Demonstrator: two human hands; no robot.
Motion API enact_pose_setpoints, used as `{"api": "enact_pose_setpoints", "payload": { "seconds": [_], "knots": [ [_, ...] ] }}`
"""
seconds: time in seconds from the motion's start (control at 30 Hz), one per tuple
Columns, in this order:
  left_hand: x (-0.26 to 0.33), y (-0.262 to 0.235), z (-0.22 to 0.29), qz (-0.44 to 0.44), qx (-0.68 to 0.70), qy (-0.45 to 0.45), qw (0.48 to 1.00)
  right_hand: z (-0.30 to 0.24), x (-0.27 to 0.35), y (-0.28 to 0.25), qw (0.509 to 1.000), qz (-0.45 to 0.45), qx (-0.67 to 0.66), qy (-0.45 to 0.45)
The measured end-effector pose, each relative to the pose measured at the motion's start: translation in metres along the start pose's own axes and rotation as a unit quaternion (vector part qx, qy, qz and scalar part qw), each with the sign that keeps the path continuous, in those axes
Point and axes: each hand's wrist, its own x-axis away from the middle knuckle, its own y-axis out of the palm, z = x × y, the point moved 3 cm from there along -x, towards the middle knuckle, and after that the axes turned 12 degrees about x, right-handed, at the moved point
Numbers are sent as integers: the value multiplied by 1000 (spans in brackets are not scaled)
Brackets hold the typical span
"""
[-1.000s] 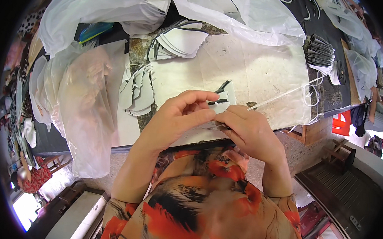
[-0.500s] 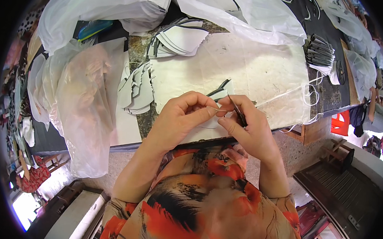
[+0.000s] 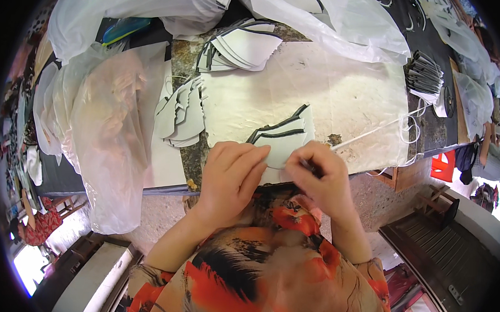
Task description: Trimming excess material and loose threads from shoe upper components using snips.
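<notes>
Two white, curved flat pieces (image 3: 295, 142) with black corded edges lie overlapping on the pale sheet in front of me. My left hand (image 3: 232, 175) rests at their near left side, palm down, fingers loosely stretched and fingertips touching the pieces. Nothing shows between its fingers. Just right of the pieces, my right hand (image 3: 324, 179) is closed, its fingers curled and slightly blurred. A slim dark tool (image 3: 317, 170) shows a little inside that hand; the rest of it is hidden, so its kind is unclear.
Stacks of similar white pieces lie at the left (image 3: 182, 114) and far left (image 3: 243, 47) of the pale sheet (image 3: 358, 94). A black-edged bundle (image 3: 425, 74) and white cord (image 3: 410, 129) are at the right. Plastic bags (image 3: 111, 133) cover the table's left side and back.
My hands have parted and lowered; the thin thread pinched between them before no longer shows. The black-edged pieces are now more exposed. The dark tool has sunk into my right hand.
</notes>
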Motion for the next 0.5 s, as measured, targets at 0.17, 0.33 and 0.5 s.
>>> {"api": "enact_pose_setpoints", "payload": {
  "seconds": [0.17,0.33,0.5],
  "knots": [
    [25,6,-5,-16,-63,31,997,-19,1,16,988,-103,35,-113],
    [25,9,-2,-3,-65,34,997,-15,-27,10,991,26,122,-57],
    [23,9,-5,-4,-62,39,997,-17,-36,18,978,20,200,-52]
  ]
}}
